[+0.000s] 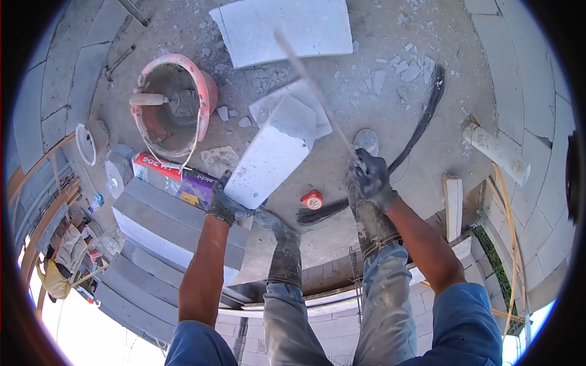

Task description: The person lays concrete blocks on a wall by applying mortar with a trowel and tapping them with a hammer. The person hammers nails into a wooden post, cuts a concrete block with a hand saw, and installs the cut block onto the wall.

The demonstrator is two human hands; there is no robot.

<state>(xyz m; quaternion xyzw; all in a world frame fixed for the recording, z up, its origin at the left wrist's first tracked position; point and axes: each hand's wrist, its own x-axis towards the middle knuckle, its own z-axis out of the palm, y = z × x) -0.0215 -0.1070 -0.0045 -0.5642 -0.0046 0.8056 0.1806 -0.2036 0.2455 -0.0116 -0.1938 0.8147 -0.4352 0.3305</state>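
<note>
My left hand (pixel 231 201), in a dark work glove, grips the near end of a white aerated concrete block (pixel 271 152). The block lies tilted, its far end over a flat white slab piece (pixel 320 119). Raised to the right, my gloved right hand (pixel 371 174) is closed around the near end of a long thin tool (pixel 314 88). Motion blurs this tool, so its exact kind is unclear; its far end reaches over the block toward a large white slab (pixel 287 30). A red tape measure (pixel 312 200) lies on the floor between my feet.
A pink bucket (pixel 204 91) with grey mortar and a handled tool stands left. Near my left hand are a red and purple bag (pixel 189 183) and stacked blocks (pixel 165 226). A black cable (pixel 421 128) curves at right, by a white tube (pixel 497 152). Rubble litters the floor.
</note>
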